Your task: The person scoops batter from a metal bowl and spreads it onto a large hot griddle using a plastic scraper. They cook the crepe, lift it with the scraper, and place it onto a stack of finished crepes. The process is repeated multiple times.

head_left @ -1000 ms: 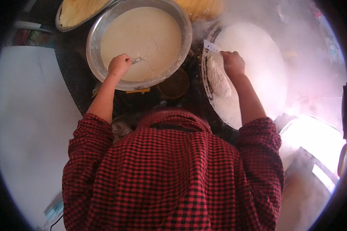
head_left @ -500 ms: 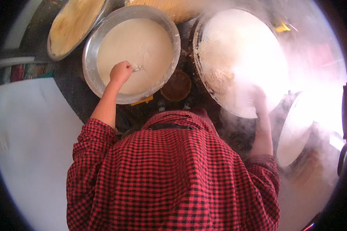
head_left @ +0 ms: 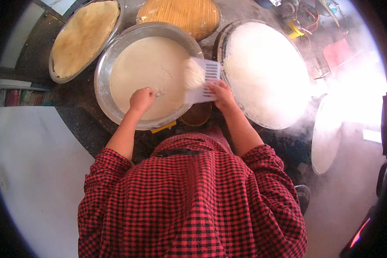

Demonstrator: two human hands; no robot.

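Observation:
A wide metal basin (head_left: 103,88) holds pale, thick batter (head_left: 135,64). Over the batter, my left hand (head_left: 142,99) is closed on a short metal handle (head_left: 159,93); its lower end is hidden in the batter. My right hand (head_left: 220,95) grips a white slotted plastic scoop (head_left: 213,71) above the basin's right rim. A clump of pale, wet stuff (head_left: 194,75), blurred by motion, lies on the scoop. To the right is a large round steamer top (head_left: 266,77) covered in a white, floury layer.
A round flatbread-like sheet (head_left: 86,38) rests in a metal tray at far left. Behind the basin lies a round slatted bamboo mat (head_left: 176,15). A yellow cup (head_left: 293,29) stands at back right. Steam drifts around a pale round lid (head_left: 327,137). A white board (head_left: 34,172) spans the left.
My right hand has moved left from the steaming round to the basin, and the white scoop now shows in it. Steam over the round has thinned. My left hand stays over the batter.

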